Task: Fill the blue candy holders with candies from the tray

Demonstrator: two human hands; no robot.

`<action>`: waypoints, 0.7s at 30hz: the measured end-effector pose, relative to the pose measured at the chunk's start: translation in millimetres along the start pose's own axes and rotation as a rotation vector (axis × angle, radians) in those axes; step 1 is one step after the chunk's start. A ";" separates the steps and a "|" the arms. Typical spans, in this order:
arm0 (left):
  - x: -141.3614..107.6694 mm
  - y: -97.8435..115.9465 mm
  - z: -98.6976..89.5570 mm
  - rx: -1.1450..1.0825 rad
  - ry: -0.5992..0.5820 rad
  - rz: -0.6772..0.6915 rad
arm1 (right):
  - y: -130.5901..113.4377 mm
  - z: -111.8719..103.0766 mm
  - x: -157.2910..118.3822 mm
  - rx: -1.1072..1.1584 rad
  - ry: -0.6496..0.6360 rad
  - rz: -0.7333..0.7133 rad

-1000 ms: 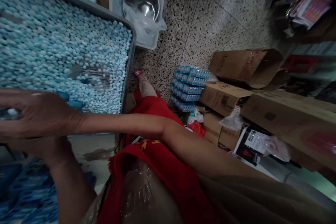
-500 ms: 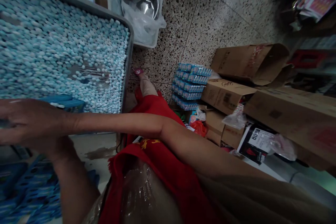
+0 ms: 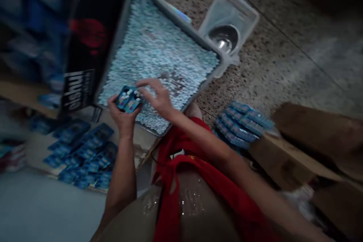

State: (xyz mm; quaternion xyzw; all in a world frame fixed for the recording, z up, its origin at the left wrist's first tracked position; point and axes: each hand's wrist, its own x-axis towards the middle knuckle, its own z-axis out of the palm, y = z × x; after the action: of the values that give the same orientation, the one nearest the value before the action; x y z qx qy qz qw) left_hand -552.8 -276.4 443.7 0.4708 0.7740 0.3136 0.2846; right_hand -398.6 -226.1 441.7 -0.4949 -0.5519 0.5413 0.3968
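Observation:
My left hand (image 3: pixel 124 120) is closed around a small open blue tin (image 3: pixel 128 103) and holds it up over the near left edge of a grey tray (image 3: pixel 211 50). White and pale pieces show inside the tin's two halves. My right hand (image 3: pixel 159 99) hovers at the tin's right side, its fingers stretched out and apart; blur hides whether a fingertip touches it. Pale blue and white oval mints or candies (image 3: pixel 141 56) cover the tray, with a thin patch just beyond my right hand.
Many blue tins (image 3: pixel 87 151) lie in a pile at the left. A black box (image 3: pixel 90 34) stands beside the tray. Beyond it, a plastic bin (image 3: pixel 246 13) holds a metal bowl (image 3: pixel 225 38). Stacked blue packs (image 3: pixel 241 123) and cardboard boxes (image 3: pixel 289 159) sit at the right.
The view has swung left, bringing the tin pile and black box in. My hands, earlier blurred and partly cut off at the left edge, now show fully with the open tin.

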 end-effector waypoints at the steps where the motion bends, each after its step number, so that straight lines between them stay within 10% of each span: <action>1: 0.9 -12.0 -13.4 0.032 0.076 0.001 | 11.4 -9.4 -2.4 -0.078 0.040 0.011; 6: -18.0 -55.5 -30.2 -0.007 0.186 -0.015 | 57.9 -29.5 4.5 -0.659 -0.199 -0.110; 11: -36.7 -87.1 -21.4 -0.125 0.205 -0.058 | 68.5 3.6 50.2 -0.962 -0.575 -0.334; 21: -53.5 -81.2 -22.8 0.024 0.104 -0.006 | 81.1 22.8 73.7 -0.902 -0.498 -0.140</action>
State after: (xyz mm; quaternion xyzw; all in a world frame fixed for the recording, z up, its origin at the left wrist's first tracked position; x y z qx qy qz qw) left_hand -593.2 -359.1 405.0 0.4550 0.7927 0.3276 0.2393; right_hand -425.7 -165.0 352.0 -0.4348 -0.8398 0.3230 0.0361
